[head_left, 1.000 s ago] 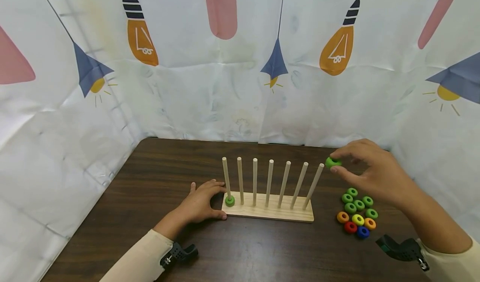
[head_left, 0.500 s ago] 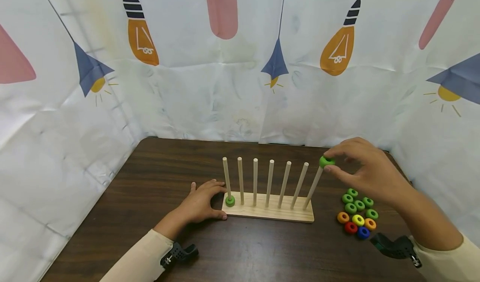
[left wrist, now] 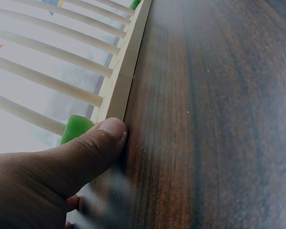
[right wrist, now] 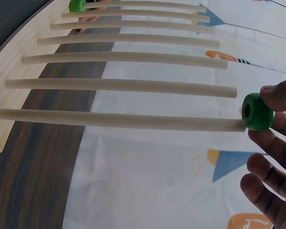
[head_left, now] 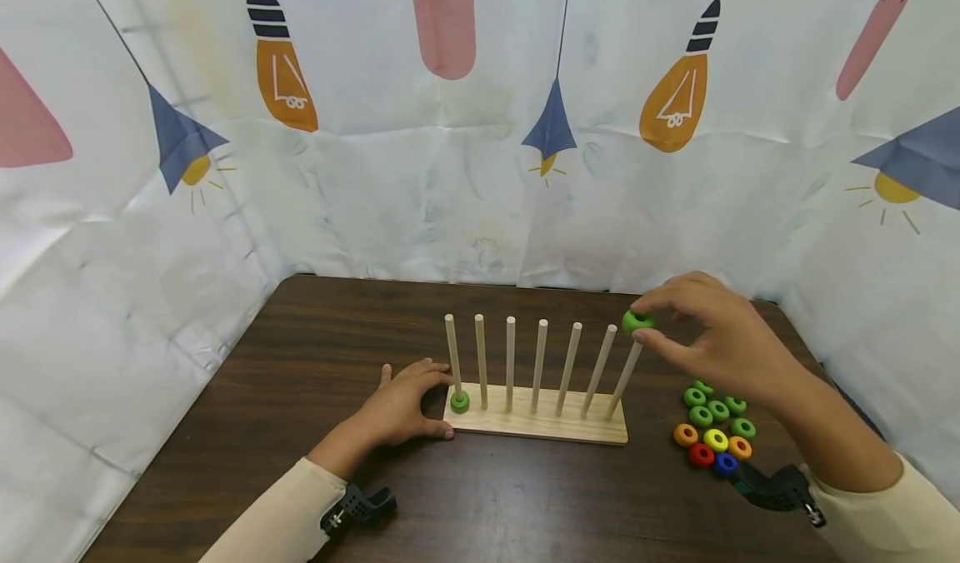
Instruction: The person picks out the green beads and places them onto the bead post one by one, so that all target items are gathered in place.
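Observation:
A wooden peg board point(head_left: 525, 421) with several upright pegs stands on the table. My left hand point(head_left: 401, 405) holds its left end, thumb at the front edge and fingers around the back; in the left wrist view the thumb point(left wrist: 93, 148) presses that edge. One green ring point(head_left: 460, 401) sits at the foot of the leftmost peg. My right hand point(head_left: 705, 330) pinches another green ring point(head_left: 636, 322) between thumb and finger at the tip of the rightmost peg point(head_left: 625, 380). In the right wrist view, the held ring point(right wrist: 260, 114) is beside the peg's tip, its hole slightly off the peg.
Right of the board lies a cluster of loose rings: several green rings point(head_left: 701, 416), orange rings point(head_left: 685, 435), a yellow ring point(head_left: 716, 440), a red ring point(head_left: 701, 455) and a blue ring point(head_left: 725, 464). A printed white cloth point(head_left: 480, 188) hangs behind the dark wooden table point(head_left: 480, 505).
My right hand has moved left with the green ring, from right of the rightmost peg to its tip. My left hand and the board have stayed put.

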Tool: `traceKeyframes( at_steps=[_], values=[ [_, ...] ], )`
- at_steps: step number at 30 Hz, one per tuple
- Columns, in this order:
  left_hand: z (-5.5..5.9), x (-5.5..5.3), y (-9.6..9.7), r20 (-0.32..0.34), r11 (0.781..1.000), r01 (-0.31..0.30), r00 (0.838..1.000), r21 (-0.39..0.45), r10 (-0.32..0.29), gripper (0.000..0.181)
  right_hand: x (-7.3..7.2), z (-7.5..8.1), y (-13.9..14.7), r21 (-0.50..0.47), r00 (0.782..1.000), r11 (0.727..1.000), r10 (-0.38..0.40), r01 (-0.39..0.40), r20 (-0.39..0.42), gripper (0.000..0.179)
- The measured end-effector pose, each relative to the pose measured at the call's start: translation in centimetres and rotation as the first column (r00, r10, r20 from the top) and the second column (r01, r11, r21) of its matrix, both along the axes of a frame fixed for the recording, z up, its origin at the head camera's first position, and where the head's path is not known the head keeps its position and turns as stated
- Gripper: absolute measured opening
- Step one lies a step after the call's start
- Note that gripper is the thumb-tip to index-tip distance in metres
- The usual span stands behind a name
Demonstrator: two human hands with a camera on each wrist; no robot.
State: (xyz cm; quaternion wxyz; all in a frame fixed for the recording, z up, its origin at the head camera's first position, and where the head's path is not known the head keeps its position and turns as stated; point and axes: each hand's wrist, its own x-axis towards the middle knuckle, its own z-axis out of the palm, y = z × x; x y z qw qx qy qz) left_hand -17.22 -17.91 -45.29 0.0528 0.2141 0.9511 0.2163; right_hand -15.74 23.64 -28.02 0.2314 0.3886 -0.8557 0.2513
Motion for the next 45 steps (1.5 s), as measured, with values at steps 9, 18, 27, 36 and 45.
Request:
traceKeyframes(
  at_steps=[9,18,27,36,45],
  values=[
    [-0.1,-0.1,-0.1,-0.005,1.000,0.002,1.000,-0.005,-0.002,0.076,-0.3,0.1,-0.9,0.009,0.999,1.000,-0.005,0.005,0.043,0.038],
    [-0.1,0.0,-0.1,-0.003,1.000,0.002,1.000,0.004,-0.002,0.075,-0.5,0.0,-1.6,0.019,0.999,1.000,0.007,-0.008,0.048,0.034],
    [-0.1,0.0,-0.1,-0.003,1.000,0.003,1.000,0.001,-0.003,0.076,-0.7,0.0,-2.4,0.005,0.998,1.000,0.029,-0.029,0.050,0.033],
    [0.1,0.1,-0.1,-0.008,1.000,0.005,1.000,-0.001,-0.005,0.075,-0.9,-0.1,-3.2,0.002,0.997,0.999,0.034,-0.034,0.074,0.031],
    [0.2,0.1,-0.1,0.000,1.000,0.004,1.000,-0.004,-0.004,0.075,-1.0,-0.1,-4.0,-0.006,0.995,0.999,0.042,-0.042,0.090,0.031]
  ],
)
